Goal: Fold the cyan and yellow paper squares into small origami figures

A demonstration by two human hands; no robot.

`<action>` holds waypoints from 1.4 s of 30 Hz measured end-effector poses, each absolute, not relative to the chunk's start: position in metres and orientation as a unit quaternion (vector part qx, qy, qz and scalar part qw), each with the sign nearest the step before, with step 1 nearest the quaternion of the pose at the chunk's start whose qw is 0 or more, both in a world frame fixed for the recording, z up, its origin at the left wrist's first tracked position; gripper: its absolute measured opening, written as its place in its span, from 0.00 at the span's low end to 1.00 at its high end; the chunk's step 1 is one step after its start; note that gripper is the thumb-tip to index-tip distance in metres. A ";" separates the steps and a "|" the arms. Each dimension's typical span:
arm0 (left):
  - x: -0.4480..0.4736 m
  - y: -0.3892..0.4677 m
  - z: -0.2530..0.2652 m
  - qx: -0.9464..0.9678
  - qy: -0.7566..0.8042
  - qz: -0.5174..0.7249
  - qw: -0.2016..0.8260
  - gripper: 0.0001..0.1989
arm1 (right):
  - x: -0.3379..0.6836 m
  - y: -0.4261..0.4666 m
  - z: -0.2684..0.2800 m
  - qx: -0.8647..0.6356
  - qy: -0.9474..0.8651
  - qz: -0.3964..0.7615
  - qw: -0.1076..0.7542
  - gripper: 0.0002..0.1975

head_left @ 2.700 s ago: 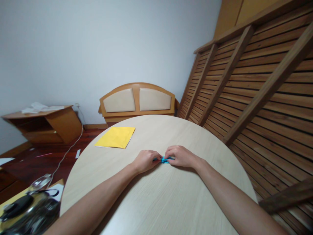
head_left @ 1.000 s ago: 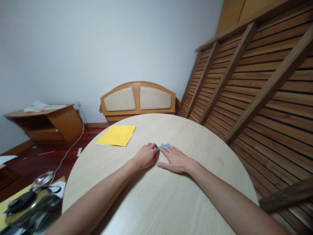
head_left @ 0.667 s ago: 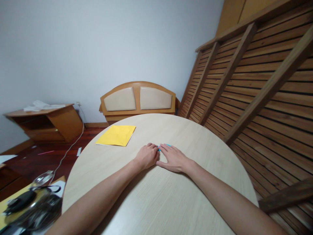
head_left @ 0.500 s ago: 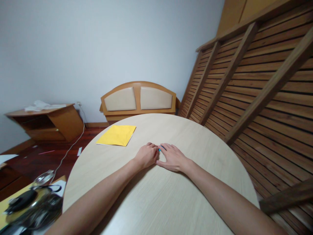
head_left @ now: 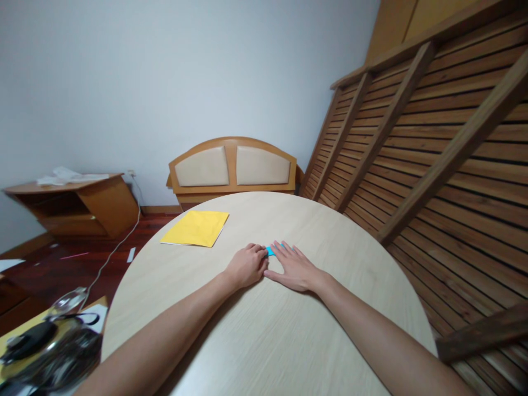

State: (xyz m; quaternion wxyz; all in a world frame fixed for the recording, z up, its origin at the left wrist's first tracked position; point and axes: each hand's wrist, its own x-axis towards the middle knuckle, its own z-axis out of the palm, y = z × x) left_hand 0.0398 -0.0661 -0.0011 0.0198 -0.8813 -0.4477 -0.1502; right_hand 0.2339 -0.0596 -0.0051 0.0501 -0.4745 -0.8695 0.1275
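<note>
A small bright blue strip, which looks like folded paper [head_left: 270, 251], lies on the round table [head_left: 313, 220] between my hands and is mostly covered by them. My left hand [head_left: 247, 265] is closed, its curled fingers at the strip's left end. My right hand [head_left: 293, 268] rests flat over the right part of the strip with its fingers stretched and slightly apart. Its thumb points left and nearly touches my left fingers. Beyond my left hand lies a yellow sheet or packet [head_left: 197, 228] with a white edge underneath.
A wooden slatted panel [head_left: 412, 143] leans along the right side. Behind the table stands a padded headboard [head_left: 233, 165]. At left are a low cabinet [head_left: 88, 220] with papers on top, a cable [head_left: 111, 253] on the floor, and a dark plastic bag [head_left: 70, 357] among clutter.
My right fingers have spread and flattened over the blue strip, and more of it shows between my hands. My left hand has barely moved.
</note>
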 end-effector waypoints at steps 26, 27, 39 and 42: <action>0.032 -0.065 -0.003 -0.891 -0.417 -0.180 -0.003 0.16 | 0.257 -0.049 0.008 -0.360 -0.915 0.092 0.160 0.19; 0.032 -0.065 -0.003 -0.892 -0.414 -0.180 -0.005 0.15 | 0.258 -0.048 0.009 -0.355 -0.916 0.097 0.161 0.18; 0.024 -0.057 -0.004 -0.897 -0.409 -0.167 -0.004 0.14 | 0.272 -0.041 0.013 -0.354 -0.912 0.133 0.156 0.16; 0.024 -0.057 -0.003 -0.899 -0.407 -0.161 0.004 0.13 | 0.273 -0.041 0.015 -0.346 -0.915 0.135 0.156 0.16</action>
